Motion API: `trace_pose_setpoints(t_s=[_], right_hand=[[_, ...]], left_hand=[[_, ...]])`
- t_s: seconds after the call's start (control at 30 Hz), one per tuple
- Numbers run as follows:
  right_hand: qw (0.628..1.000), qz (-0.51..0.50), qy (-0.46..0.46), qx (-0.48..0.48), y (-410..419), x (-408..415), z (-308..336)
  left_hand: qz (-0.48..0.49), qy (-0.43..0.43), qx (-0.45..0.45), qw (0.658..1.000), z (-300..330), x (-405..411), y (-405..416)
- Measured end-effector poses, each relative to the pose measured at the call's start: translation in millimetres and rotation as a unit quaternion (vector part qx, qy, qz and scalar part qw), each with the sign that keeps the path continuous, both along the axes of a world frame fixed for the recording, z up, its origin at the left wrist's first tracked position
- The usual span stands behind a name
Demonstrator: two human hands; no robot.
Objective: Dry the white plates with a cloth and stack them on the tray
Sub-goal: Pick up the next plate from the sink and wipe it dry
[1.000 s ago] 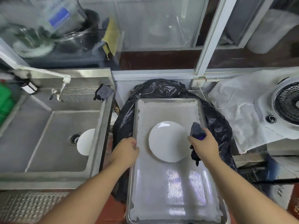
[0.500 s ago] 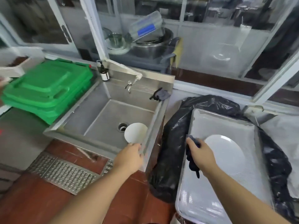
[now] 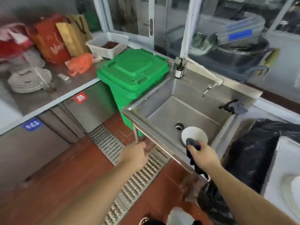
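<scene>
Fetching: the step in hand seemed to be taking the next white plate (image 3: 194, 133), which leaned in the sink (image 3: 164, 103) beside the drain.
Right hand (image 3: 204, 155): curled round a dark cloth (image 3: 192, 144), just in front of the plate's lower edge.
Left hand (image 3: 135, 155): blurred, holding nothing, loosely curled over the floor near the sink's corner.
Tray (image 3: 276, 168): far right, a dried plate (image 3: 293, 194) already on it.
Advice: better to grip the wet rim firmly, and bring the free hand under for support.
</scene>
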State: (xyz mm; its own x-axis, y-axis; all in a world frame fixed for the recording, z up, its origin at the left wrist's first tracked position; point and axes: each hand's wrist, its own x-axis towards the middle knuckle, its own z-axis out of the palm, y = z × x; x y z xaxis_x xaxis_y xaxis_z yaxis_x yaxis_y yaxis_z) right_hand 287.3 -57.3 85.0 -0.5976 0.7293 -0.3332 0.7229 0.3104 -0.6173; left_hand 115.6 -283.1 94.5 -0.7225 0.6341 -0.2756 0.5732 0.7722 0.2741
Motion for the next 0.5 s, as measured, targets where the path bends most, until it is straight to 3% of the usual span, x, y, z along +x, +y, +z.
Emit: trace_pose_setpoints(t_s=[0.23,0.5], right_hand=[[0.992,0.119,-0.042,0.02,14,-71,-23],[0.984,0.169,-0.05,-0.008,83,-141,-35]], left_hand=[[0.001,-0.036,-0.066,0.997,-10,-44,-3],[0.021,-0.033,-0.102,0.994,-2,-119,72]])
